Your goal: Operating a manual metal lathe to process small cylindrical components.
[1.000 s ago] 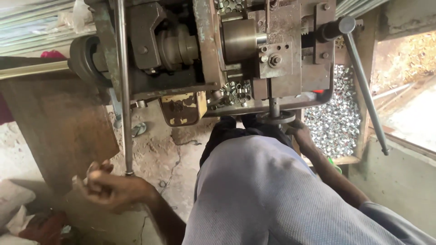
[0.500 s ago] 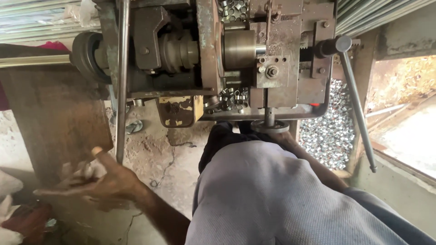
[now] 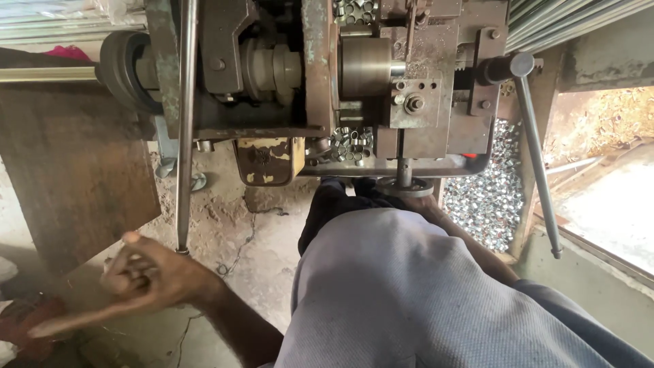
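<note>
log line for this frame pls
left hand: loosely curled, below long lever | right hand: at handwheel, grip unclear | machine: small rings heaped beside

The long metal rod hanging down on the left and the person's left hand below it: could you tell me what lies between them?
Nothing: in the head view the rod's lower end hangs just above the left hand, over bare cracked floor.
</note>
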